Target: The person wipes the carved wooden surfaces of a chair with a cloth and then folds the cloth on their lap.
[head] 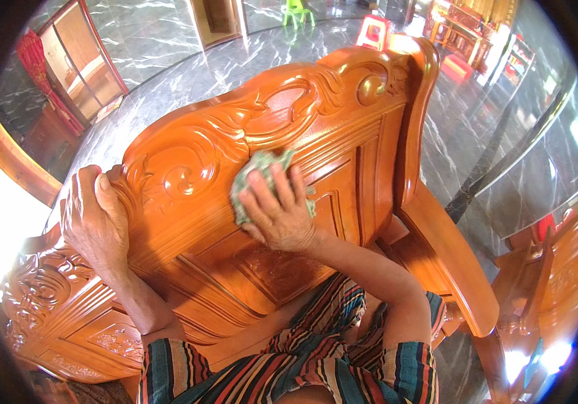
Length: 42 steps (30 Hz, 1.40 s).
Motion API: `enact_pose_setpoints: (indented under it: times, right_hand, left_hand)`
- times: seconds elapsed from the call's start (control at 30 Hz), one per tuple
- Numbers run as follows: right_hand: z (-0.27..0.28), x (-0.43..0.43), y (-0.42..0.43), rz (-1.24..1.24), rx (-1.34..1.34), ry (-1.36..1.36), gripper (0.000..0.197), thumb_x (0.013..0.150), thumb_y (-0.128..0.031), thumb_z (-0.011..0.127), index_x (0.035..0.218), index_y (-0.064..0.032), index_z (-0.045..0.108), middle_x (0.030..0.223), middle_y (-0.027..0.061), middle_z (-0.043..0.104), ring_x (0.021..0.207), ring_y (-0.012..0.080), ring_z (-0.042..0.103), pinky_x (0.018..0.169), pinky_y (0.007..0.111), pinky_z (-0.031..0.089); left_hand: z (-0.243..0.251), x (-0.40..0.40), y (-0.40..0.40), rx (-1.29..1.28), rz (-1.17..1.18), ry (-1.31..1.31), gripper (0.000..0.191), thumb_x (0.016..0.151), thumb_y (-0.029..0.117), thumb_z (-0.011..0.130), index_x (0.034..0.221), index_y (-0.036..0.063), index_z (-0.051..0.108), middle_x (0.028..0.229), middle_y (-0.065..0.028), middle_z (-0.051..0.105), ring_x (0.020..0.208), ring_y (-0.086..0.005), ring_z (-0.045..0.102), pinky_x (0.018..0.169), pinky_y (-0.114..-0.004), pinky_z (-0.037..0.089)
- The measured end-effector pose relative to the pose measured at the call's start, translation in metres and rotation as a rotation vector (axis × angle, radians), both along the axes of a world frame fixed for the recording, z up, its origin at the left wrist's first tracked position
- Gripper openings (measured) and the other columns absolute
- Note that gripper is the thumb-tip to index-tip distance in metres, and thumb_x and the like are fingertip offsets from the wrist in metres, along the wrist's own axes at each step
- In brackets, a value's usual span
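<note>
My right hand [281, 212] presses a crumpled green and white cloth [248, 174] flat against the carved backrest [228, 202] of a glossy orange-brown wooden bench or sofa. The cloth lies just below the carved scrolls, on the grooved moulding above the lower panels. My left hand [98, 217] rests at the backrest's left end, its fingers over the top edge by a carved post; what its fingertips touch is hidden. No cloth shows in it.
The wooden armrest [450, 262] slopes down on the right. Another carved section [66, 323] stands at lower left. A red stool [374, 31] and a green chair [296, 12] stand behind the backrest on marbled floor. More wooden furniture [557, 283] is at far right.
</note>
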State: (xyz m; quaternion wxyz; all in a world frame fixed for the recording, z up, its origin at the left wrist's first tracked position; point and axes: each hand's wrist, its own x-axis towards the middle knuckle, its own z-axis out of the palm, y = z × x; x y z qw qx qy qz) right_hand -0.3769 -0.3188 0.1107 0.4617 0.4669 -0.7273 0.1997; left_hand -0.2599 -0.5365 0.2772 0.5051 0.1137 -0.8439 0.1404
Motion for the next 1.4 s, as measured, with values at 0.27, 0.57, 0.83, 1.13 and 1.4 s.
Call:
enact_pose_setpoints:
  times: [0.27, 0.57, 0.83, 1.13, 1.4]
  right_hand:
    - [-0.012, -0.020, 0.024, 0.040, 0.209, 0.233, 0.067, 0.083, -0.057, 0.055, 0.142, -0.0252, 0.045, 0.154, 0.0018, 0.033, 0.142, 0.0317, 0.028, 0.111, 0.064, 0.022]
    - [-0.035, -0.066, 0.094, -0.025, 0.250, 0.179, 0.078, 0.075, -0.050, 0.068, 0.142, -0.0191, 0.046, 0.152, 0.0072, 0.034, 0.141, 0.0355, 0.027, 0.113, 0.065, 0.019]
    - [-0.033, -0.066, 0.128, -0.213, 0.090, -0.004, 0.066, 0.073, -0.014, 0.067, 0.133, 0.0042, 0.045, 0.141, 0.0255, 0.037, 0.124, 0.0412, 0.042, 0.106, 0.059, 0.030]
    - [-0.033, -0.021, 0.072, -0.319, -0.039, -0.060, 0.056, 0.073, -0.002, 0.063, 0.126, 0.0101, 0.049, 0.139, 0.0273, 0.037, 0.119, 0.0438, 0.042, 0.097, 0.054, 0.038]
    - [-0.027, 0.040, 0.020, -0.147, 0.209, 0.054, 0.047, 0.084, -0.021, 0.050, 0.125, 0.0024, 0.056, 0.137, 0.0245, 0.043, 0.120, 0.0399, 0.046, 0.100, 0.054, 0.040]
  left_hand:
    - [0.001, 0.003, -0.002, -0.005, 0.001, 0.012, 0.038, 0.104, 0.032, 0.035, 0.097, 0.0065, 0.062, 0.086, -0.0144, 0.066, 0.078, -0.0355, 0.062, 0.072, -0.045, 0.046]
    - [0.004, 0.004, -0.002, 0.004, -0.019, 0.024, 0.030, 0.100, 0.027, 0.041, 0.092, 0.0061, 0.060, 0.083, -0.0137, 0.064, 0.078, -0.0340, 0.062, 0.071, -0.044, 0.046]
    - [-0.001, 0.000, -0.002, -0.011, -0.009, 0.002, 0.030, 0.102, 0.027, 0.039, 0.098, 0.0072, 0.062, 0.087, -0.0151, 0.065, 0.078, -0.0371, 0.062, 0.071, -0.045, 0.047]
    - [0.000, 0.000, -0.001, -0.020, -0.022, 0.005, 0.028, 0.101, 0.025, 0.041, 0.097, 0.0069, 0.061, 0.087, -0.0152, 0.065, 0.076, -0.0375, 0.061, 0.069, -0.045, 0.046]
    - [0.004, 0.003, 0.000, -0.018, -0.012, -0.003, 0.025, 0.101, 0.025, 0.042, 0.096, 0.0077, 0.060, 0.085, -0.0155, 0.065, 0.076, -0.0382, 0.061, 0.068, -0.047, 0.046]
